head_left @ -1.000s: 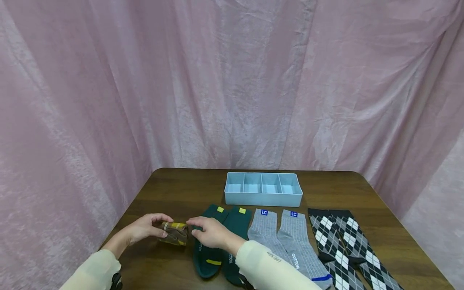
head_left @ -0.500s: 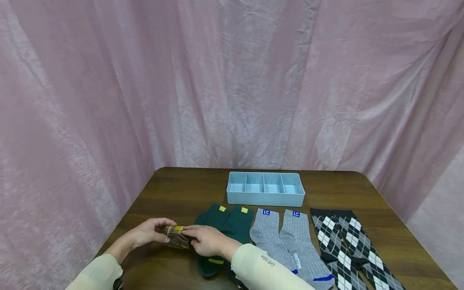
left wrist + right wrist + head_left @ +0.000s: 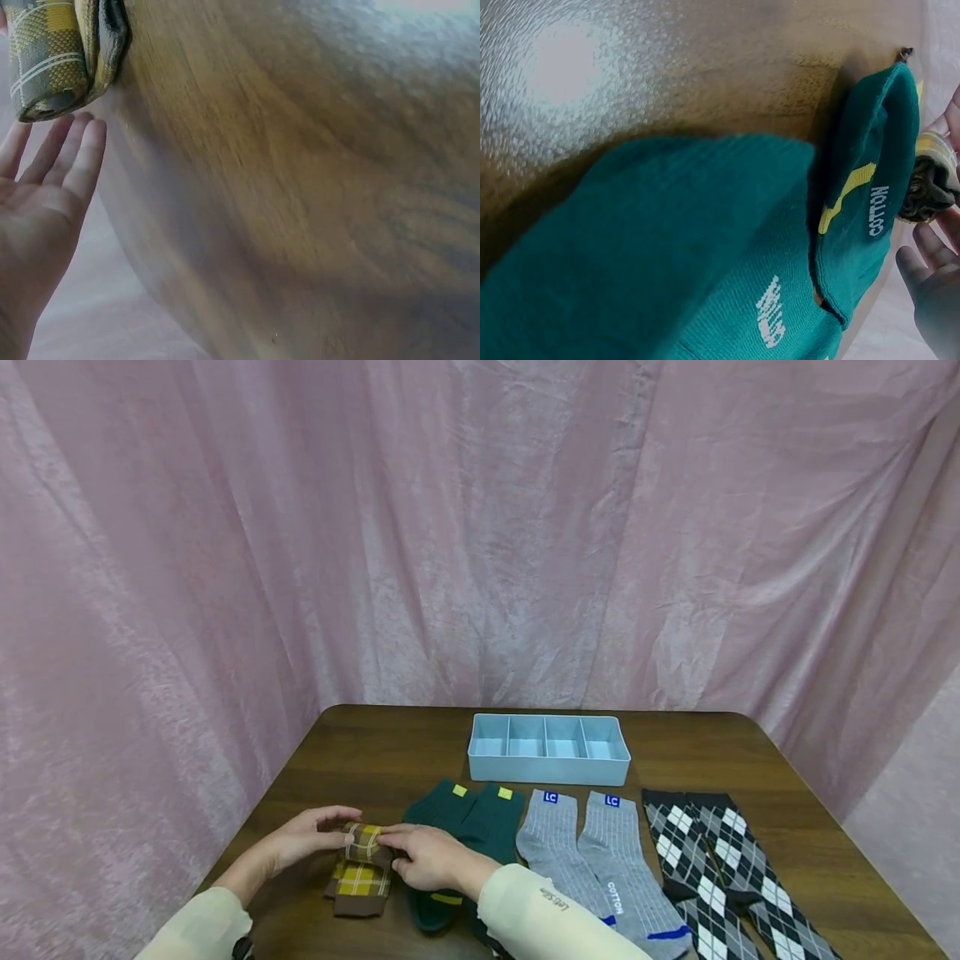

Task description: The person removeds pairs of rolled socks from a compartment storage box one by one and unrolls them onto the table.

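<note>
A pair of brown and yellow plaid socks [image 3: 363,881] lies at the table's left, its far part rolled up and its near part flat with a brown edge towards me. At the left end of the roll is my left hand [image 3: 303,841]; in the left wrist view its fingers [image 3: 86,150] are nearly straight, tips right at the roll. My right hand [image 3: 431,857] pinches the right end, index finger along the top. In the right wrist view that end shows between thumb and fingers. Dark green socks [image 3: 495,818] lie partly under my right hand and forearm.
A light blue box [image 3: 551,770] with several compartments stands at the back of the wooden table [image 3: 390,735]. Grey socks [image 3: 611,843] with blue labels lie right of the green pair. Black and white argyle socks [image 3: 697,852] lie farther right. A pink curtain [image 3: 480,527] hangs behind.
Both hands have closed in on the plaid roll, the right moving left to its end. The near part of the socks has come unrolled and now lies flat towards me.
</note>
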Available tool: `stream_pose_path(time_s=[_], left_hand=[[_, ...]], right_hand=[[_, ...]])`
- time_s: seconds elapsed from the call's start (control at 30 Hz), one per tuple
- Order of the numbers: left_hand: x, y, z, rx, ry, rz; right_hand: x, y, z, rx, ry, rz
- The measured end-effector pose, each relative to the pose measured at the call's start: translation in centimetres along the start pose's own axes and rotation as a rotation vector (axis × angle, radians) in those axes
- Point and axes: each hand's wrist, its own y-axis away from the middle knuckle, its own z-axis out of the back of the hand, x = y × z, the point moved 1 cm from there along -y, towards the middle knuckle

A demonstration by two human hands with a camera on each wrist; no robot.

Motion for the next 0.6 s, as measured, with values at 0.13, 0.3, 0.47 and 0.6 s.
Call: stream_pose_path(time_s=[0.13, 0.3, 0.47, 0.6], left_hand=[[-0.3, 0.5, 0.0, -0.151, -0.092, -0.034], [-0.6, 1.8, 0.1, -0.252, -0.17, -0.035], [-0.2, 3.0, -0.4, -0.123, -0.139, -0.094], [0.3, 3.3, -1.3, -0.069, -0.157, -0.145]], right_hand=[[0.1, 0.1, 0.0, -0.011, 0.006, -0.003], [0.2, 0.0, 0.0, -0.01, 0.007, -0.019], [0.1, -0.2, 0.0, -0.003, 0.008, -0.036], [-0.1, -0.4, 0.0, -0.008, 0.016, -0.057]])
